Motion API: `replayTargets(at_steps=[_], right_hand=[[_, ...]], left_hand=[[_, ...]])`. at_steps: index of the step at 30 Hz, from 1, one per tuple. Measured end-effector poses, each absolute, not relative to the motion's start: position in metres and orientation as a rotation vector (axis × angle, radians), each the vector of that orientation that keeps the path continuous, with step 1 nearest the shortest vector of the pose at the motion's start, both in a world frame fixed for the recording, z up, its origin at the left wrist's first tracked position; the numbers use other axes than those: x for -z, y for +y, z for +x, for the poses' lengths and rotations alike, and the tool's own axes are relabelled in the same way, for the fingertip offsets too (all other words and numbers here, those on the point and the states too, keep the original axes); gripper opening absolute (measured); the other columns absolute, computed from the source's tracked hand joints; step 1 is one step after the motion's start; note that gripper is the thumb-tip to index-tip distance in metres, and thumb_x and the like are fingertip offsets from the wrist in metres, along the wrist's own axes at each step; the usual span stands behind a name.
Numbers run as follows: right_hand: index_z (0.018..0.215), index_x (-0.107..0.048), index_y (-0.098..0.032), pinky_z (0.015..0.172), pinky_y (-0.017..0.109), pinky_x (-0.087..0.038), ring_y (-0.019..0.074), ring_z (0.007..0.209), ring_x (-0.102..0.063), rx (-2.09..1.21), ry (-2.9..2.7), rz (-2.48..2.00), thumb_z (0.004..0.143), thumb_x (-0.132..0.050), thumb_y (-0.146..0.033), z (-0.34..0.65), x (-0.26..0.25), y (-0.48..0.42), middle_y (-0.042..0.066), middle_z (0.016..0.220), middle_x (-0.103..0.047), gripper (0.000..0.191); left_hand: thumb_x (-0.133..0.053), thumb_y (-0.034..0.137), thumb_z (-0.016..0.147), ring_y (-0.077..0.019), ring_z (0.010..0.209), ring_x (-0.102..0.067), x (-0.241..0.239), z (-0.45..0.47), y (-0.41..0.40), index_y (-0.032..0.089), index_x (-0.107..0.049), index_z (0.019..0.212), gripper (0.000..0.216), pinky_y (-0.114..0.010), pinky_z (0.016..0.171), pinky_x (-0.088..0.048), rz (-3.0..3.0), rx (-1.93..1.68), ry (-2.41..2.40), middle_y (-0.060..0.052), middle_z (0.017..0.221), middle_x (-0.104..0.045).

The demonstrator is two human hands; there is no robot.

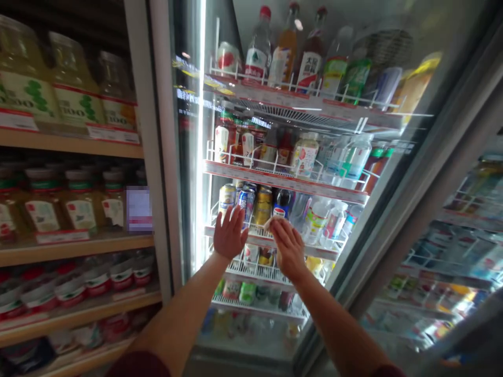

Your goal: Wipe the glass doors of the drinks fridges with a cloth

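One hand, your left hand (229,234), is spread and empty at the glass door (236,340), while your right hand (288,248), fingers nearly straight, holds a pale cloth (269,222) beneath its fingertips, before the shelved cans (263,204)

The cloth (269,223) is off-white, and the left sleeve (139,365) is dark maroon. Inside the fridge, one can (263,205) is gold, another can (245,200) blue and silver, and a dark cola bottle (283,199) wears a blue, white and red label. The light strip (201,104) glows white; the door post (148,104) is grey. The wooden shelf (70,145) is tan, and a juice bottle (76,86) is pale yellow, its cream label patterned with green rounds.
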State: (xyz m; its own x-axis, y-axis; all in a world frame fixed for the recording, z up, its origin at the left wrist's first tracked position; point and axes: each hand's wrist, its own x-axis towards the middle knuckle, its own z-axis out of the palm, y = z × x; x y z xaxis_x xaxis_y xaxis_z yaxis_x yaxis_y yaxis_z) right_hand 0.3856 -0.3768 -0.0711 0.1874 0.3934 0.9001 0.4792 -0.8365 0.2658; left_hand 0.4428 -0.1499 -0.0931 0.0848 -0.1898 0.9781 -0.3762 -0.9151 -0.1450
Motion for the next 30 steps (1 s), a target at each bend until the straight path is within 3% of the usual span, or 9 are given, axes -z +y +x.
replayTargets(at_steps=[6, 9, 14, 16, 21, 25, 28, 30], right_hand=[[0.161, -0.023, -0.032, 0.122, 0.050, -0.029, 0.0249, 0.153, -0.030, 1.921, -0.572, -2.111, 0.100, -0.036, -0.008, 0.398, 0.001, -0.397, 0.005, 0.159, -0.044, 0.067], [0.161, -0.024, -0.029, 0.121, 0.051, -0.031, 0.0262, 0.153, -0.030, 1.954, -0.511, -2.097, 0.099, -0.036, -0.006, 0.395, 0.026, -0.403, 0.008, 0.157, -0.046, 0.067], [0.159, -0.030, -0.023, 0.118, 0.035, -0.035, 0.0161, 0.147, -0.040, 1.749, -1.056, -2.377, 0.096, -0.039, -0.004, 0.378, 0.104, -0.403, 0.004, 0.141, -0.064, 0.067], [0.159, -0.030, -0.025, 0.120, 0.035, -0.034, 0.0152, 0.146, -0.042, 1.731, -1.061, -2.403, 0.096, -0.041, -0.006, 0.380, 0.093, -0.409, 0.002, 0.142, -0.063, 0.067], [0.160, -0.026, -0.029, 0.121, 0.050, -0.032, 0.0233, 0.152, -0.032, 1.982, -0.558, -2.153, 0.097, -0.039, -0.006, 0.397, 0.037, -0.437, 0.007, 0.155, -0.049, 0.068], [0.157, -0.036, -0.024, 0.119, 0.046, -0.034, 0.0235, 0.151, -0.035, 1.952, -0.664, -2.225, 0.096, -0.041, -0.006, 0.390, 0.097, -0.445, 0.009, 0.148, -0.058, 0.064], [0.147, -0.052, -0.025, 0.117, 0.034, -0.038, 0.0156, 0.144, -0.045, 1.730, -1.075, -2.426, 0.096, -0.039, -0.006, 0.375, 0.153, -0.448, 0.003, 0.140, -0.065, 0.056], [0.144, -0.056, -0.026, 0.117, 0.030, -0.037, 0.0123, 0.141, -0.048, 1.628, -1.213, -2.486, 0.096, -0.040, -0.006, 0.370, 0.155, -0.455, 0.001, 0.138, -0.066, 0.054]], left_hand=[[-0.041, 0.035, 0.101, -0.0262, 0.153, -0.026, 0.091, 0.441, -0.150, 0.016, -0.017, 0.162, 0.068, -0.048, 0.128, -0.015, 2.193, -1.945, -0.579, -0.014, 0.156, -0.044], [-0.043, 0.034, 0.101, -0.0266, 0.155, -0.021, 0.091, 0.441, -0.150, 0.014, -0.017, 0.162, 0.069, -0.049, 0.127, -0.016, 2.207, -1.976, -0.580, -0.015, 0.155, -0.045], [-0.043, 0.034, 0.101, -0.0266, 0.154, -0.021, 0.090, 0.442, -0.150, 0.014, -0.016, 0.162, 0.069, -0.050, 0.127, -0.016, 2.197, -1.993, -0.590, -0.016, 0.155, -0.044], [-0.042, 0.034, 0.101, -0.0261, 0.155, -0.020, 0.090, 0.443, -0.150, 0.015, -0.016, 0.162, 0.069, -0.049, 0.128, -0.015, 2.186, -1.996, -0.595, -0.015, 0.156, -0.043], [-0.043, 0.036, 0.100, -0.0274, 0.154, -0.023, 0.092, 0.446, -0.150, 0.019, -0.015, 0.162, 0.070, -0.051, 0.128, -0.014, 2.189, -1.915, -0.580, -0.013, 0.158, -0.042], [-0.043, 0.036, 0.099, -0.0280, 0.153, -0.027, 0.096, 0.450, -0.150, 0.018, -0.019, 0.162, 0.069, -0.052, 0.128, -0.013, 2.177, -1.905, -0.576, -0.015, 0.157, -0.042], [-0.044, 0.035, 0.099, -0.0283, 0.153, -0.025, 0.097, 0.451, -0.149, 0.017, -0.020, 0.161, 0.069, -0.053, 0.128, -0.013, 2.185, -1.896, -0.585, -0.015, 0.158, -0.041], [-0.043, 0.036, 0.099, -0.0287, 0.154, -0.023, 0.096, 0.451, -0.150, 0.016, -0.021, 0.161, 0.069, -0.054, 0.128, -0.013, 2.188, -1.878, -0.589, -0.016, 0.157, -0.042]])
